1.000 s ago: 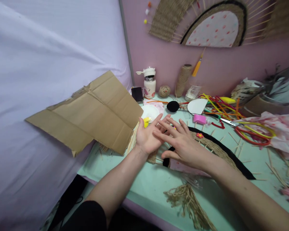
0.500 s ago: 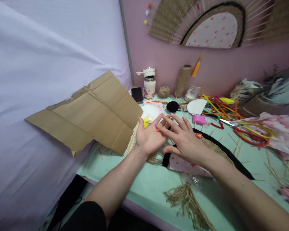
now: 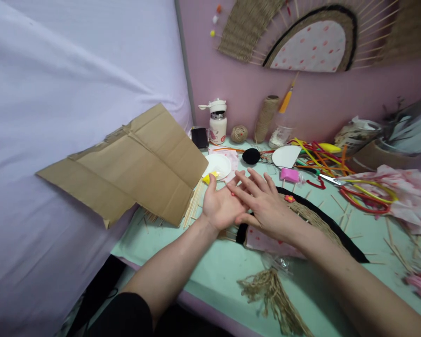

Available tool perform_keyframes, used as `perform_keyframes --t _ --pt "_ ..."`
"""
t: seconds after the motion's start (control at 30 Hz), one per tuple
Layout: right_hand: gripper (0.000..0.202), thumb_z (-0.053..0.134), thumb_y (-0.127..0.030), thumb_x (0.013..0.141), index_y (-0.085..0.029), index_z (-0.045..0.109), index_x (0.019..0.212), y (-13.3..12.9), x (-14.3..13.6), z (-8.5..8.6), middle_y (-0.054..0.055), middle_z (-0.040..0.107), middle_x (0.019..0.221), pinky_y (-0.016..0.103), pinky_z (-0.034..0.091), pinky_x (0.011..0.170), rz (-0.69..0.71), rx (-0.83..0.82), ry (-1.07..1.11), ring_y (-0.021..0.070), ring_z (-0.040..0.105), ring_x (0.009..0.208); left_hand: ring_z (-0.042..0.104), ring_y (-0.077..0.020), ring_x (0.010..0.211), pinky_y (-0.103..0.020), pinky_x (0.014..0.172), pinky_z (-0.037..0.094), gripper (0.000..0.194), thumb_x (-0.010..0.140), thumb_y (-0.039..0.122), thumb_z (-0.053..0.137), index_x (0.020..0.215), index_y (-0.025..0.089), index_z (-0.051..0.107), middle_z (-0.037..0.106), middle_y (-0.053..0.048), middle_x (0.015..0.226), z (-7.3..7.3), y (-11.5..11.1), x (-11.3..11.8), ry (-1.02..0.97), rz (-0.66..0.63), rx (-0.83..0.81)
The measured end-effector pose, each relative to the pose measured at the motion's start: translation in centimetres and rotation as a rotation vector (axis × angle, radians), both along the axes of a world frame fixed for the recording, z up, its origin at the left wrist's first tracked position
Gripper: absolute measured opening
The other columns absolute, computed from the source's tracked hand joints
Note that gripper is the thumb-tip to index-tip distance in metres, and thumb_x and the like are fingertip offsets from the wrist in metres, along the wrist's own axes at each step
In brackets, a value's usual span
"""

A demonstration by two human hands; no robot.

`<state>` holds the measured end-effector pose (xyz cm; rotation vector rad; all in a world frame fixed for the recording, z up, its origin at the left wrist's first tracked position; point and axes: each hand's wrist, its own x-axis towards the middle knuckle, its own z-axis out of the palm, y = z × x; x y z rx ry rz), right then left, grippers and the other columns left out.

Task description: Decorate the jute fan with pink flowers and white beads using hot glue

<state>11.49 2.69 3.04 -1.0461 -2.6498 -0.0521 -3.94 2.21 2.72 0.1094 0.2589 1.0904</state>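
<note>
My left hand [image 3: 219, 208] is palm up with its fingers stretched out. A tiny red-pink ball of what looks like clay [image 3: 232, 193] lies on it near the base of the fingers. My right hand [image 3: 272, 203] is spread palm down over the left, its fingertips at the ball. Beneath my hands lies a half-round woven twine piece with a black border [image 3: 331, 224] and pink-spotted cloth. A small red flower with a yellow centre [image 3: 289, 199] sits on its upper edge. Beyond my left thumb is a yellow lump [image 3: 210, 177] by a white plate [image 3: 221, 164].
Folded cardboard [image 3: 136, 168] leans at the left. A pink block [image 3: 289, 175], scissors [image 3: 331, 179], colourful pipe cleaners [image 3: 323, 157] and loose sticks [image 3: 395, 248] lie at the right. Behind stand a white bottle [image 3: 218, 126] and a twine roll [image 3: 266, 119]. A twine tassel [image 3: 275, 297] lies in front.
My hands have shifted slightly against each other, the left a little to the right. The yellow lump shows further left of my thumb, and more of the plate is visible.
</note>
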Motion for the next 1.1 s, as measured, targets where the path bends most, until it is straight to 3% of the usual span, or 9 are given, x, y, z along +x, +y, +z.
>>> perform_keyframes --t 0.17,0.27,0.37,0.5,0.6,0.7,0.8,0.9,1.1 --pt "0.075 0.053 -0.069 0.081 -0.030 0.045 0.145 -0.8 -0.2 0.6 0.010 0.030 0.159 0.068 0.017 0.111 0.085 -0.026 -0.017 0.0391 0.015 0.146 0.048 -0.0300 0.131 -0.043 0.104 0.041 0.075 0.087 0.067 0.038 0.138 0.013 0.045 0.053 -0.019 0.138 0.0 0.1 -0.3 0.008 0.030 -0.029" --pt "0.074 0.054 -0.066 0.083 -0.029 0.043 0.146 -0.4 0.1 0.4 0.010 0.031 0.158 0.069 0.016 0.110 0.048 -0.009 -0.011 0.0383 0.015 0.146 0.050 -0.0285 0.130 -0.042 0.102 0.043 0.072 0.088 0.067 0.036 0.137 0.015 0.046 0.052 -0.018 0.140 0.2 0.3 -0.6 -0.001 0.084 -0.001" --pt "0.077 0.056 -0.066 0.081 -0.027 0.044 0.146 -0.1 -0.1 0.1 0.012 0.029 0.159 0.069 0.016 0.110 -0.010 -0.006 -0.003 0.0410 0.017 0.145 0.049 -0.0307 0.130 -0.045 0.105 0.040 0.073 0.086 0.068 0.038 0.135 0.015 0.048 0.052 -0.019 0.140 0.1 0.1 -0.1 -0.022 0.029 0.001" --pt "0.083 0.054 -0.072 0.078 -0.025 0.043 0.146 -0.9 -0.7 0.2 0.012 0.030 0.158 0.066 0.016 0.112 0.085 -0.055 -0.005 0.0402 0.020 0.144 0.050 -0.0326 0.129 -0.049 0.107 0.037 0.076 0.086 0.068 0.039 0.136 0.012 0.047 0.055 -0.020 0.136 -0.4 -0.1 0.2 -0.032 -0.060 -0.028" --pt "0.080 0.054 -0.069 0.081 -0.027 0.041 0.147 -1.0 -0.5 0.3 0.011 0.031 0.158 0.068 0.016 0.111 0.111 -0.048 -0.004 0.0387 0.017 0.146 0.052 -0.0291 0.128 -0.044 0.105 0.041 0.073 0.088 0.066 0.036 0.136 0.012 0.046 0.054 -0.019 0.137 -0.4 0.3 -0.5 -0.029 0.035 0.012" --pt "0.078 0.054 -0.067 0.082 -0.026 0.043 0.147 -0.3 -0.1 0.1 0.013 0.031 0.158 0.069 0.015 0.110 0.042 -0.003 0.002 0.0388 0.016 0.146 0.052 -0.0282 0.128 -0.042 0.103 0.042 0.072 0.088 0.066 0.036 0.136 0.014 0.046 0.055 -0.018 0.138 -0.3 0.5 -0.7 -0.017 0.086 0.015" --pt "0.081 0.055 -0.068 0.080 -0.024 0.043 0.147 -0.1 -0.2 -0.2 0.014 0.030 0.158 0.069 0.016 0.110 -0.002 0.014 0.004 0.0406 0.018 0.145 0.048 -0.0320 0.131 -0.047 0.106 0.039 0.073 0.087 0.067 0.038 0.135 0.014 0.047 0.054 -0.019 0.138 -0.4 0.1 0.0 -0.010 -0.007 -0.018" --pt "0.082 0.054 -0.071 0.079 -0.024 0.045 0.145 -0.6 -0.6 -0.1 0.013 0.031 0.158 0.066 0.016 0.111 0.051 -0.031 0.002 0.0403 0.020 0.144 0.048 -0.0343 0.131 -0.050 0.108 0.036 0.074 0.086 0.068 0.038 0.136 0.014 0.047 0.053 -0.019 0.139 -0.5 -0.2 0.5 -0.027 -0.081 -0.029" --pt "0.081 0.044 -0.071 0.084 -0.022 0.039 0.148 -0.2 0.2 0.6 0.014 0.033 0.156 0.069 0.014 0.110 0.136 -0.097 0.104 0.0366 0.021 0.145 0.063 -0.0246 0.111 -0.034 0.093 0.049 0.070 0.092 0.060 0.035 0.140 0.010 0.043 0.062 -0.017 0.127 -0.6 0.5 -0.4 -0.003 0.075 -0.038"
